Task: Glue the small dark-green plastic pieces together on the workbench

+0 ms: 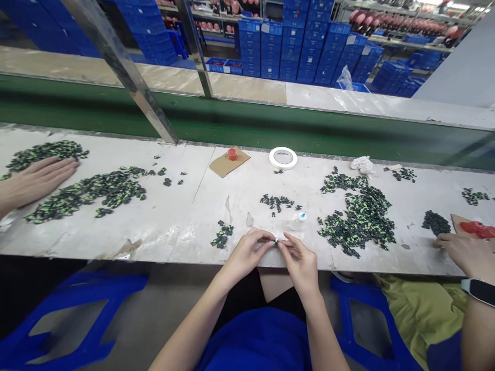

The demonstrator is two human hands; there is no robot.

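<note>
My left hand [249, 250] and my right hand [299, 257] meet at the near edge of the white bench [174, 221]. Both pinch one small black and green part [275, 240] between their fingertips. A small pile of the same parts [222, 236] lies just left of my left hand. Another small group [277, 202] sits beyond my hands. A large heap of black and green parts [361, 216] spreads to the right. A small clear bottle with a blue tip [298, 220] lies just beyond my right hand.
A co-worker's hand [36, 180] rests on parts [88, 190] at the left. Another co-worker's hand [464, 252], with a wrist band, is at the right by a red thing [479, 229]. A tape roll [283, 157], a red cap on cardboard [232, 154] and crumpled tissue [361, 165] lie further back. Blue crates [294, 46] stand behind.
</note>
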